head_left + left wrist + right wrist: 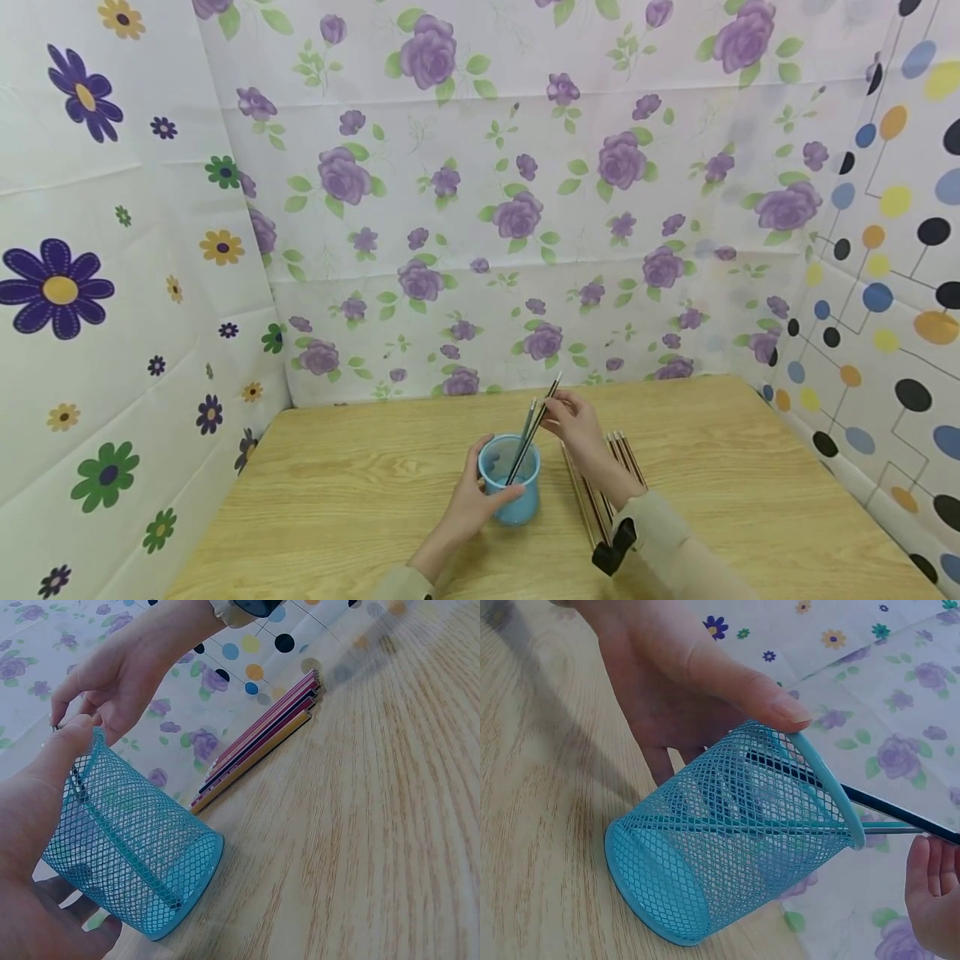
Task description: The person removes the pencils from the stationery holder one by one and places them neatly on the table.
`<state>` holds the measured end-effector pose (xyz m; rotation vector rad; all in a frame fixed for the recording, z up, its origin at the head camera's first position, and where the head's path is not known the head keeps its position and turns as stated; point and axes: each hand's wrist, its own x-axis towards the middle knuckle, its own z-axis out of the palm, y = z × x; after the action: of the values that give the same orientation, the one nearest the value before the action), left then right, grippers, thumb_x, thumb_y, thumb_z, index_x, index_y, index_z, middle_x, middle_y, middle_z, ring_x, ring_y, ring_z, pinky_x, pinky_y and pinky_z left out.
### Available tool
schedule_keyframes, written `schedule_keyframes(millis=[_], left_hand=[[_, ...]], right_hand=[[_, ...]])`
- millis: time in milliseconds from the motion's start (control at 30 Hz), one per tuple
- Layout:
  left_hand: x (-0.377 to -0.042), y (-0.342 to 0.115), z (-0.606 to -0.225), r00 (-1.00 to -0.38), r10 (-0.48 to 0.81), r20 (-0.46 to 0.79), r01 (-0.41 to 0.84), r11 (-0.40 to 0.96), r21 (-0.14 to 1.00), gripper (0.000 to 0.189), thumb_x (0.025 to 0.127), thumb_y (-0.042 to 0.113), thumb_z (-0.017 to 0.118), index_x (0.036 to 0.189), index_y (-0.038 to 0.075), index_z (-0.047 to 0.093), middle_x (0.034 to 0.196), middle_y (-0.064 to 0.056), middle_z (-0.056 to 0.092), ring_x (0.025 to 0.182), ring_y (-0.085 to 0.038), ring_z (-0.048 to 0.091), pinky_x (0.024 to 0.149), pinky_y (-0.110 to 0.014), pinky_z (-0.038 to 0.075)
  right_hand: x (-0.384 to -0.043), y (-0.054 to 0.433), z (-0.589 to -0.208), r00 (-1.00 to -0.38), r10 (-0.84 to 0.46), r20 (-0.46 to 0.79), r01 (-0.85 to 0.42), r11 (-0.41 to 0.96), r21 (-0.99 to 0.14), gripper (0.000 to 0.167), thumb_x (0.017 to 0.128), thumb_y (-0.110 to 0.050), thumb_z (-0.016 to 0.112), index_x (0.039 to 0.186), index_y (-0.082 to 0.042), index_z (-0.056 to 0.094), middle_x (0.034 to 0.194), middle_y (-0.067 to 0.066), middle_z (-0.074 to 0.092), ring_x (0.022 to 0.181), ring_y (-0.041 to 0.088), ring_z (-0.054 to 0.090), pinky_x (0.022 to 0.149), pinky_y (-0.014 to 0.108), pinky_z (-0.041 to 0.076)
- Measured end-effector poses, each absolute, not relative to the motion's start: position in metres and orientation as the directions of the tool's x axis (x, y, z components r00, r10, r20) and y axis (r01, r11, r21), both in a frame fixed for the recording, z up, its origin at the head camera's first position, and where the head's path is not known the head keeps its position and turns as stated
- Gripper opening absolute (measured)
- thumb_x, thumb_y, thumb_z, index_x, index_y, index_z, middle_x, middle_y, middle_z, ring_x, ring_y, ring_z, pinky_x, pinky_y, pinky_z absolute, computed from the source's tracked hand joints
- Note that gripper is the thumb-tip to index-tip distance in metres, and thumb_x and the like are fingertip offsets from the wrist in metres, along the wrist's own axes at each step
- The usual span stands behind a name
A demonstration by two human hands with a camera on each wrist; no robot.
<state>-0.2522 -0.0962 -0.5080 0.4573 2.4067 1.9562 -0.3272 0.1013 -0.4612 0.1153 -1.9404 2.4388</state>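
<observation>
A light blue mesh pencil cup (519, 507) stands upright on the wooden table. My left hand (472, 502) grips it from the left, thumb (64, 746) at the rim and fingers round the far side. With the fingertips of my right hand (576, 427) I pinch a dark pencil (554, 387) near its upper end. Its lower part slants down inside the cup; in the right wrist view its lower tip shows through the mesh, above the bottom. A greenish pencil (885, 826) leans in the cup, its upper end sticking out past the rim.
Several pencils (259, 739) lie side by side on the table (345, 500), right of the cup and partly under my right forearm. Floral sheets (450, 250) hang behind the table, with a dotted sheet (862, 333) on the right.
</observation>
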Motion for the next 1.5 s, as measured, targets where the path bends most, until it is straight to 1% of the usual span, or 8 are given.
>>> schedule_keyframes(millis=[267, 433, 667, 933, 1033, 1200, 1300, 1500], left_hand=[[-0.254, -0.098, -0.509, -0.951, 0.247, 0.184, 0.231, 0.178, 0.957, 0.085, 0.086, 0.028, 0.075, 0.151, 0.023, 0.021, 0.146, -0.018, 0.04, 0.134, -0.041, 0.039, 0.103, -0.056, 0.042], [-0.254, -0.098, -0.509, -0.952, 0.248, 0.181, 0.228, 0.177, 0.957, 0.085, 0.086, 0.028, 0.074, 0.151, 0.023, 0.02, 0.146, -0.017, 0.04, 0.134, -0.042, 0.039, 0.104, -0.057, 0.041], [-0.255, -0.098, -0.509, -0.953, 0.249, 0.173, 0.219, 0.171, 0.961, 0.086, 0.085, 0.028, 0.075, 0.151, 0.023, 0.02, 0.147, -0.018, 0.038, 0.136, -0.044, 0.036, 0.105, -0.058, 0.04], [-0.255, -0.098, -0.51, -0.953, 0.24, 0.182, 0.229, 0.184, 0.956, 0.087, 0.085, 0.028, 0.075, 0.152, 0.018, 0.02, 0.146, -0.018, 0.039, 0.135, -0.045, 0.037, 0.106, -0.061, 0.037], [-0.255, -0.098, -0.511, -0.953, 0.239, 0.184, 0.23, 0.181, 0.956, 0.088, 0.085, 0.027, 0.075, 0.152, 0.017, 0.02, 0.146, -0.018, 0.04, 0.135, -0.045, 0.037, 0.106, -0.062, 0.037], [-0.254, -0.098, -0.514, -0.952, 0.242, 0.187, 0.233, 0.177, 0.956, 0.088, 0.085, 0.027, 0.076, 0.152, 0.016, 0.019, 0.145, -0.019, 0.04, 0.134, -0.045, 0.038, 0.106, -0.061, 0.037], [-0.254, -0.098, -0.514, -0.951, 0.246, 0.189, 0.235, 0.173, 0.956, 0.089, 0.085, 0.026, 0.075, 0.152, 0.014, 0.019, 0.145, -0.019, 0.04, 0.134, -0.045, 0.038, 0.106, -0.061, 0.038], [-0.255, -0.098, -0.513, -0.953, 0.241, 0.181, 0.231, 0.198, 0.953, 0.089, 0.084, 0.03, 0.075, 0.152, 0.018, 0.019, 0.146, -0.017, 0.04, 0.135, -0.045, 0.037, 0.106, -0.062, 0.037]], right_hand=[[-0.327, 0.108, -0.455, -0.999, -0.033, 0.005, 0.004, -0.288, -0.958, 0.032, 0.102, -0.014, 0.046, 0.128, 0.004, 0.044, 0.106, 0.006, 0.055, 0.091, 0.012, 0.06, 0.084, 0.023, 0.056], [-0.326, 0.11, -0.453, -0.999, -0.045, -0.013, 0.025, -0.287, -0.958, 0.033, 0.103, -0.014, 0.045, 0.131, 0.003, 0.046, 0.111, 0.006, 0.056, 0.094, 0.012, 0.062, 0.087, 0.024, 0.056], [-0.329, 0.111, -0.45, -1.0, -0.031, 0.006, 0.004, -0.296, -0.955, 0.032, 0.103, -0.015, 0.044, 0.129, 0.003, 0.048, 0.106, 0.003, 0.057, 0.092, 0.01, 0.062, 0.086, 0.024, 0.056], [-0.334, 0.119, -0.449, -0.999, 0.0, -0.039, 0.037, -0.375, -0.926, 0.036, 0.102, -0.014, 0.045, 0.133, 0.005, 0.044, 0.104, -0.001, 0.059, 0.094, 0.01, 0.062, 0.086, 0.021, 0.056], [-0.334, 0.122, -0.449, -0.999, 0.006, -0.05, 0.044, -0.383, -0.923, 0.034, 0.102, -0.014, 0.045, 0.131, 0.004, 0.045, 0.101, -0.002, 0.06, 0.093, 0.01, 0.061, 0.085, 0.021, 0.055], [-0.333, 0.127, -0.45, -0.998, -0.003, -0.064, 0.06, -0.402, -0.914, 0.031, 0.102, -0.013, 0.045, 0.129, 0.003, 0.046, 0.097, -0.004, 0.06, 0.085, 0.006, 0.061, 0.083, 0.019, 0.056], [-0.333, 0.13, -0.451, -0.998, -0.007, -0.069, 0.066, -0.419, -0.906, 0.026, 0.102, -0.014, 0.046, 0.123, 0.0, 0.051, 0.095, -0.004, 0.061, 0.082, 0.006, 0.061, 0.081, 0.02, 0.056], [-0.333, 0.136, -0.452, -0.998, -0.004, -0.064, 0.059, -0.44, -0.896, 0.015, 0.102, -0.015, 0.048, 0.112, -0.007, 0.056, 0.092, -0.006, 0.063, 0.081, 0.005, 0.063, 0.081, 0.02, 0.056]])
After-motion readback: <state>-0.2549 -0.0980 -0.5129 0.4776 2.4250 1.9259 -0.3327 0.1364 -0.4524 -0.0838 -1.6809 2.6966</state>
